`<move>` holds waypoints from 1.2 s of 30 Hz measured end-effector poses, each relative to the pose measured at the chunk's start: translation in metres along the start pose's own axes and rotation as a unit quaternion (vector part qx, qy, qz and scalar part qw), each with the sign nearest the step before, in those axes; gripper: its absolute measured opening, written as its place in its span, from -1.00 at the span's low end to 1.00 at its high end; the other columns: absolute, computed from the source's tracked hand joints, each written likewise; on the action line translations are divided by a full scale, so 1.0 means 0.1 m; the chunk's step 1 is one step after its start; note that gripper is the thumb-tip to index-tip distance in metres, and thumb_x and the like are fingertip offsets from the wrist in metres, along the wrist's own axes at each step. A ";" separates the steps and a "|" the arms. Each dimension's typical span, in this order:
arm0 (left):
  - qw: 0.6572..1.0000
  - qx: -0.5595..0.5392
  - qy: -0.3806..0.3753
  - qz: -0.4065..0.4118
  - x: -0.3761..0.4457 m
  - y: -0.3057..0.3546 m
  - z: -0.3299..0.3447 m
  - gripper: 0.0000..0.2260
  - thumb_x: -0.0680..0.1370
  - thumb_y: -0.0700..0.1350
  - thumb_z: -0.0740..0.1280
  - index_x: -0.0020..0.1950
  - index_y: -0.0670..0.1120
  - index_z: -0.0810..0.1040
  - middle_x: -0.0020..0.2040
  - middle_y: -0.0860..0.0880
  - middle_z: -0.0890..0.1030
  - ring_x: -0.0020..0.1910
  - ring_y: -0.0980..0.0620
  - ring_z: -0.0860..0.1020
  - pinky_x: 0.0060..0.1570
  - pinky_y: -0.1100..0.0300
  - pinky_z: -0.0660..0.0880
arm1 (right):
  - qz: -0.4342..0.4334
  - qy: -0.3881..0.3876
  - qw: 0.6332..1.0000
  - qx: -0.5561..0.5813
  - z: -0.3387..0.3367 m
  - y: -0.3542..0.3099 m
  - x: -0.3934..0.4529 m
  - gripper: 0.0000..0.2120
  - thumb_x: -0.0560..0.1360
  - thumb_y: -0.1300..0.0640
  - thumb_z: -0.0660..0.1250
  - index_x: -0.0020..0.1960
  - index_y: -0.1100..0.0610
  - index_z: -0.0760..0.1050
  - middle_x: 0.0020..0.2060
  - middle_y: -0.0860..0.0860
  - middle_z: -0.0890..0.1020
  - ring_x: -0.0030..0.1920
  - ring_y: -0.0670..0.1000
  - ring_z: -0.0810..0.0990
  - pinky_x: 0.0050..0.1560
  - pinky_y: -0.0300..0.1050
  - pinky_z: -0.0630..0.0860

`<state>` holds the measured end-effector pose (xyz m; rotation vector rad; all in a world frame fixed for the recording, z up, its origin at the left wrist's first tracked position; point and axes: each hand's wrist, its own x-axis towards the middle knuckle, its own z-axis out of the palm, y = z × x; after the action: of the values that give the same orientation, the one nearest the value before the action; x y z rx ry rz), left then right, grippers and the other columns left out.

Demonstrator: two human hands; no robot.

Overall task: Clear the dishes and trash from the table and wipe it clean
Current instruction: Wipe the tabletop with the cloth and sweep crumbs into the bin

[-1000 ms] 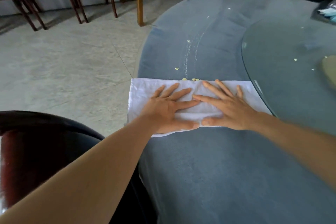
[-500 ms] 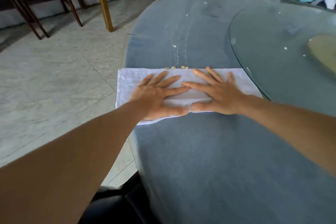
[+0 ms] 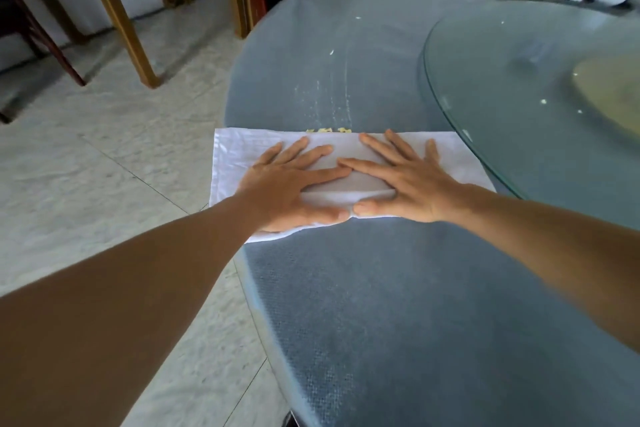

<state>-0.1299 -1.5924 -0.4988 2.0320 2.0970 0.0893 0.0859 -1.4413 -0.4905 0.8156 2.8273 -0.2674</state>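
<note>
Grey-blue tablecloth (image 3: 398, 305) covers the near table, where the left hand (image 3: 294, 189) and right hand (image 3: 405, 184) press flat, fingers straight, on a white cloth (image 3: 232, 156) at the left edge, yellow crumbs (image 3: 329, 130) touching its far side, a glass turntable (image 3: 519, 55) beyond.

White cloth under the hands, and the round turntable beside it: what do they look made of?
White cloth: looks like woven cotton, matte, with fine ribbed weave and soft creases. Round turntable: likely clear glass, glossy; the tabletop shows through it and its edge glints.
</note>
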 end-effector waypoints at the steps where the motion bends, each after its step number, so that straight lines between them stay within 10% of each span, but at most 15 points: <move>1: 1.000 0.002 -0.003 0.003 0.04 -0.04 -0.01 -0.23 0.32 0.67 -0.08 0.51 0.54 -0.10 0.63 0.33 -0.16 0.61 0.20 -0.29 0.59 -0.03 -0.25 | 0.003 0.001 1.000 -0.001 0.00 -0.01 0.04 -0.26 0.19 -0.80 -0.18 0.32 -0.75 -0.30 0.65 -0.28 -0.27 0.66 0.02 -0.34 0.43 0.65 -0.23; 36: 0.980 -0.016 -0.036 0.196 2.34 -1.63 -0.67 -0.30 0.32 0.64 -0.01 0.45 0.60 -0.05 0.64 0.32 -0.09 0.62 0.20 -0.25 0.59 -0.01 -0.23 | 0.162 0.039 0.985 0.046 -0.44 0.52 1.85 -0.21 0.21 -0.79 -0.17 0.41 -0.70 -0.25 0.60 -0.35 -0.32 0.64 0.00 -0.38 0.43 0.63 -0.30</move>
<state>-0.3075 -1.3595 -0.4925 2.3614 1.6174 0.1104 -0.0454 -1.2946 -0.4965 1.3131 2.7101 -0.3230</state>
